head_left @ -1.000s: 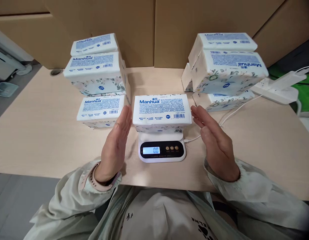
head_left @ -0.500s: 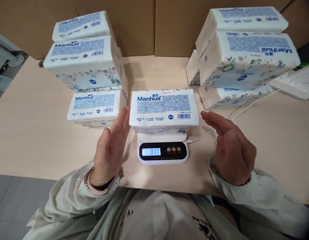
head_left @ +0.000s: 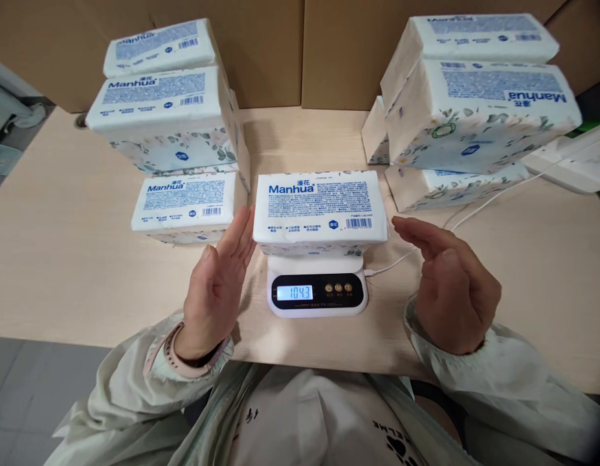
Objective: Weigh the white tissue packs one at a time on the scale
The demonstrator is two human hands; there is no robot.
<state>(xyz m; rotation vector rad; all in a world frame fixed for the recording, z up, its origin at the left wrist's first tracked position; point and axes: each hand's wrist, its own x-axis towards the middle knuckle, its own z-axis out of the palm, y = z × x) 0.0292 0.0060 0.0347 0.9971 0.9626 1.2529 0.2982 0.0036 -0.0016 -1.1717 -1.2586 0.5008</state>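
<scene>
Brown cardboard point(head_left: 261, 58) stands along the back of the pale wood counter point(head_left: 52, 259), and grey floor tiles point(head_left: 28, 388) show beyond its front edge at the left. In front of me a small white scale point(head_left: 319, 310) sits on the counter, its lit display point(head_left: 294, 293) reading what looks like 104.3, with three round gold buttons to the right. The white Manhua pack point(head_left: 322, 207) rests on top of the scale, blue lettering and barcode uppermost. My left hand point(head_left: 215, 294) is just beside the pack's left end, fingers straight and together, gripping nothing; I cannot tell whether the fingertips touch the wrapper. My right hand point(head_left: 450, 291) is near the other end, empty, fingers loosely bent toward the pack, a gap between. A pink band point(head_left: 176, 353) circles my left wrist. Farther back on the left is a stack of packs point(head_left: 158, 110), with a lower pack point(head_left: 183, 200) at its front. Another stack point(head_left: 479, 110) stands at the right, its front upper pack lettered upside down to me. A white cable point(head_left: 370, 272) leaves the scale's right side and passes behind my right hand
</scene>
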